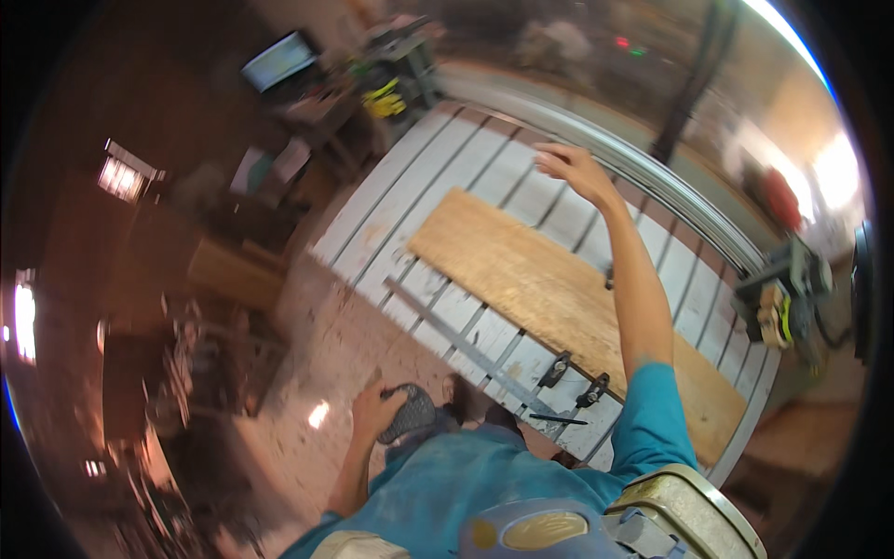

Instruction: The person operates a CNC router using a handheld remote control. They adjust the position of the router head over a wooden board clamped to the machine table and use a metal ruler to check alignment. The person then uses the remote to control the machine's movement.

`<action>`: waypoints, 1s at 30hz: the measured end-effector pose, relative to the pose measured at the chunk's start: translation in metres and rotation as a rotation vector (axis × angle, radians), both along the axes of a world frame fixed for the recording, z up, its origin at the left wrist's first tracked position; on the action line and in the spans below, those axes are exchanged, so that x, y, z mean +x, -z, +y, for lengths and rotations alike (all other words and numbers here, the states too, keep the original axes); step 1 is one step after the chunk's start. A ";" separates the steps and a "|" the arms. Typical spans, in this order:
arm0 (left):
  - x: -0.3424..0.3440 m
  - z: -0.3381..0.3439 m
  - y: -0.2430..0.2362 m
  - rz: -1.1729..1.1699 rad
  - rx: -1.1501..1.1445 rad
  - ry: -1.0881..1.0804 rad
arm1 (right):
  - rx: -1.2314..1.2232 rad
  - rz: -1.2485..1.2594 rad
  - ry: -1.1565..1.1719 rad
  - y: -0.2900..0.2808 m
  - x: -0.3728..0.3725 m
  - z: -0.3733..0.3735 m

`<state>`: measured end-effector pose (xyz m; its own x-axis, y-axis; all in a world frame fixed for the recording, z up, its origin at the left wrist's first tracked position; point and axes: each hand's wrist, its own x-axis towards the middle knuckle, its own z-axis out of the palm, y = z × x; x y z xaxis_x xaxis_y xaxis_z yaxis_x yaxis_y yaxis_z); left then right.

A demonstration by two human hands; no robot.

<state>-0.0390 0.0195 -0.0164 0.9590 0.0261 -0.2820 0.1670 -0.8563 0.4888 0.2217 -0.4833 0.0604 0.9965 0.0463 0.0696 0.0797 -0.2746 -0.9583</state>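
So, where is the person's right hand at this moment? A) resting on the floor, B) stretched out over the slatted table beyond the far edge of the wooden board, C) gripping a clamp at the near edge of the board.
B: the right hand is stretched out over the slatted table, past the far edge of the wooden board.
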 end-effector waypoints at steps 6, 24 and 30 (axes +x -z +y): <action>-0.020 0.053 -0.014 -0.074 -0.204 -0.175 | 0.047 0.040 -0.154 0.037 -0.071 0.097; -0.120 0.314 0.009 -0.071 -0.317 -0.643 | 0.269 0.655 -0.327 0.098 -0.235 0.444; -0.216 0.421 0.020 -0.213 -0.320 -1.039 | -0.047 0.748 -0.847 0.098 -0.248 0.655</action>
